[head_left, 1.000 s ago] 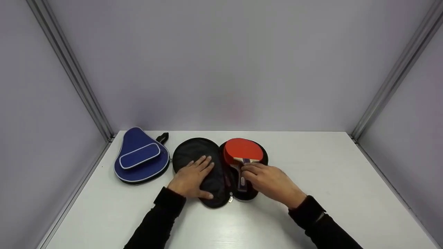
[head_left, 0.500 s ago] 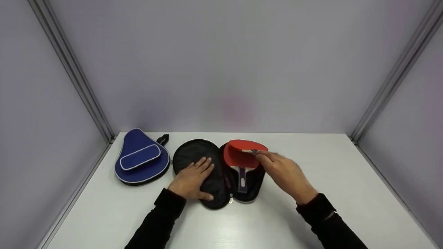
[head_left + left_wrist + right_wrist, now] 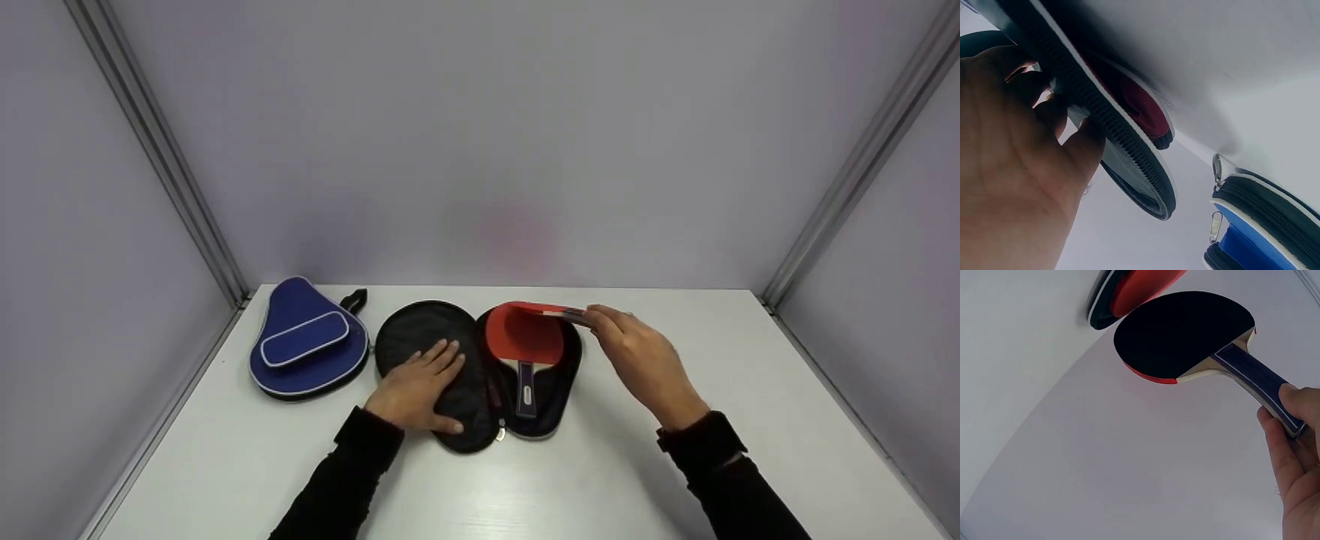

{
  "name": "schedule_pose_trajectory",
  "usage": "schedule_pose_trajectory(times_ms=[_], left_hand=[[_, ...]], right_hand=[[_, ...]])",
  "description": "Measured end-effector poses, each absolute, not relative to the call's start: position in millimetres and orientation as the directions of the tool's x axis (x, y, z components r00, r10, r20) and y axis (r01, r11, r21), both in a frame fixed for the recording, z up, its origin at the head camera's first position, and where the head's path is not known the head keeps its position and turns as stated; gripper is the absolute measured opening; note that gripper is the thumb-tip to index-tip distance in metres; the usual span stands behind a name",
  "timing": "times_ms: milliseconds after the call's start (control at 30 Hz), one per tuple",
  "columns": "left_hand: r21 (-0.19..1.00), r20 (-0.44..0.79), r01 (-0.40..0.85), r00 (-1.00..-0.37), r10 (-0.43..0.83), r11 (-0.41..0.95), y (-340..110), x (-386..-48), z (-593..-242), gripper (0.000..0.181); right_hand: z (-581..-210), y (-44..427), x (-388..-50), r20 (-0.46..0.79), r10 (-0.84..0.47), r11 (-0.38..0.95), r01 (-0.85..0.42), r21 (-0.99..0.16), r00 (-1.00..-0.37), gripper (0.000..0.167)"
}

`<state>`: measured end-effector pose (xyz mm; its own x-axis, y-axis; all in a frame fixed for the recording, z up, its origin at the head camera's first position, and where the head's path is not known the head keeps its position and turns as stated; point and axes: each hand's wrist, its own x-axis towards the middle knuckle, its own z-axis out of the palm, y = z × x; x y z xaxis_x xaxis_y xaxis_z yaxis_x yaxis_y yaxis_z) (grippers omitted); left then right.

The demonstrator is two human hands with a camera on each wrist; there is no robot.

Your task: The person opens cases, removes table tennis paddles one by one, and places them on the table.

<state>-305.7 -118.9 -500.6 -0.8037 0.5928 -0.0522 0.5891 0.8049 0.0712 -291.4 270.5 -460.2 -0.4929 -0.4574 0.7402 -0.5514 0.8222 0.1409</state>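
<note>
A black zippered paddle case [image 3: 420, 322] lies unfolded in the middle of the table, with dark red lining visible in the left wrist view. My left hand [image 3: 416, 390] rests on its left half, fingers spread and fairly straight. In the right half lies a table tennis paddle [image 3: 527, 341], red face up, handle toward me. Above it my right hand [image 3: 645, 367] pinches the handle end of a second table tennis paddle [image 3: 1185, 337], thumb on one side and fingers on the other. That paddle is tilted nearly edge-on in the head view; its black face shows in the right wrist view.
A blue paddle case [image 3: 296, 337] with white piping and a front pocket lies left of the black case, close beside it. A black strap [image 3: 353, 301] sticks out behind it. Pale panels [image 3: 495, 150] enclose the white table [image 3: 675, 337] at the back and sides.
My right hand has lifted the upper paddle off the other one and moved it up and right, tilting it edge-on. The lower paddle came into sight. My left hand stayed on the case.
</note>
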Motion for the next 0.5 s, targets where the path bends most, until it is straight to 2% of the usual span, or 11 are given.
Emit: schedule_pose_trajectory(times_ms=[500], left_hand=[[0.062, -0.030, 0.601, -0.797, 0.603, 0.797, -120.0, -305.3, -503.1, 0.115]], right_hand=[[-437.1, 314.4, -295.0, 0.771, -0.268, 0.887, -0.460, -0.036, -0.578, 0.027]])
